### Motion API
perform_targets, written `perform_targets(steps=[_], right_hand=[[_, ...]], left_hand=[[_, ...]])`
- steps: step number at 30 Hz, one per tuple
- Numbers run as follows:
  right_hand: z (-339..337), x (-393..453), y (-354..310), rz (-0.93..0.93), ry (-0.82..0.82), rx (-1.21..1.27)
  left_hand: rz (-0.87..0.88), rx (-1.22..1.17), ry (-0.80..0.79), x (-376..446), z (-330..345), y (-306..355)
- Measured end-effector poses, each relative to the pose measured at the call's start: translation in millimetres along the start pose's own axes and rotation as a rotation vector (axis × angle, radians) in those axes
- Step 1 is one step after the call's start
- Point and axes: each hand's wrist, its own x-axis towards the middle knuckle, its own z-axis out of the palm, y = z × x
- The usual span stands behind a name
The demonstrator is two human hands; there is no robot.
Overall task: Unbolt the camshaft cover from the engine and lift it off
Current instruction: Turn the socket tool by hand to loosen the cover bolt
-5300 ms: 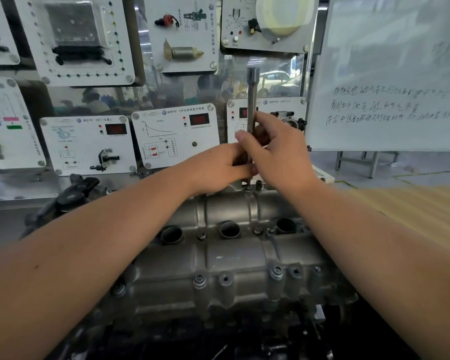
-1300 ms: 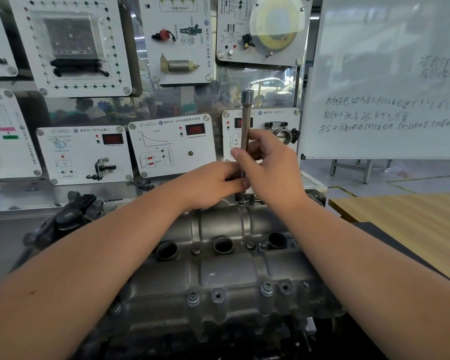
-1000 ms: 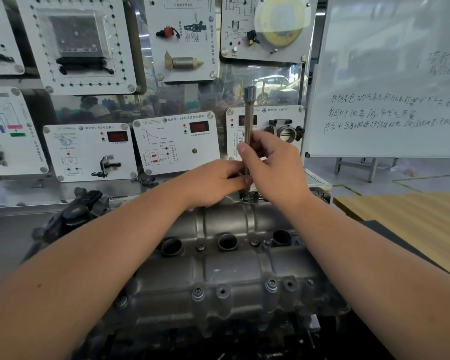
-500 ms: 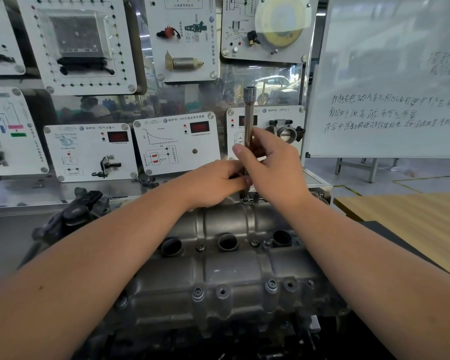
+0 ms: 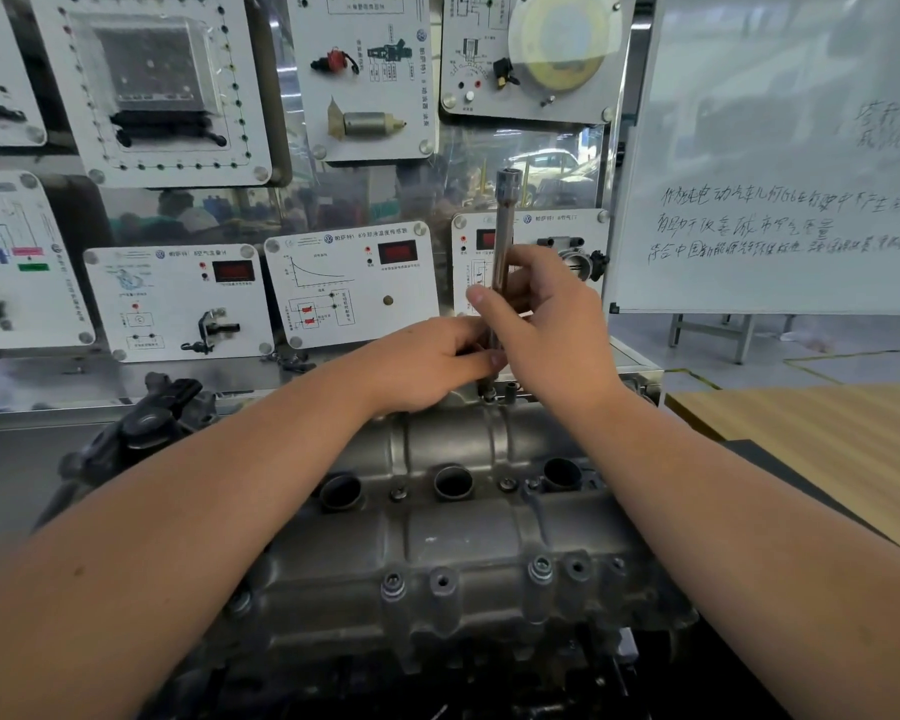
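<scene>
At the far edge of the camshaft cover (image 5: 463, 517), a long socket bar (image 5: 504, 236) stands nearly upright, its lower tip set on a bolt (image 5: 488, 394) along the rear row. The right hand (image 5: 546, 324) curls its fingers and thumb round the middle of the bar; the left hand (image 5: 427, 361) pinches the bar lower down, just above the bolt, fingers bent around it. Both hands are equally near the bolt, the left slightly lower. The bar's long axis runs straight up from the bolt, so turning it about that axis is likely the coming move. The cover lies seated on the engine, between the person's forearms, with near-row bolts (image 5: 540, 568) in their holes. A whiteboard (image 5: 780, 148) stands behind to the right.
</scene>
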Motion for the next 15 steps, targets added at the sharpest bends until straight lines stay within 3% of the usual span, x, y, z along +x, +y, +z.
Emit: perform_targets(steps=[10, 15], right_hand=[[-0.2, -0.4, 2.0, -0.072, 0.022, -0.079], [0.0, 0.6, 0.7, -0.02, 0.044, 0.006]], left_hand=[[-0.004, -0.019, 0.031, -2.6, -0.5, -0.6], [0.026, 0.008, 0.051, -1.9, 1.1, 4.6]])
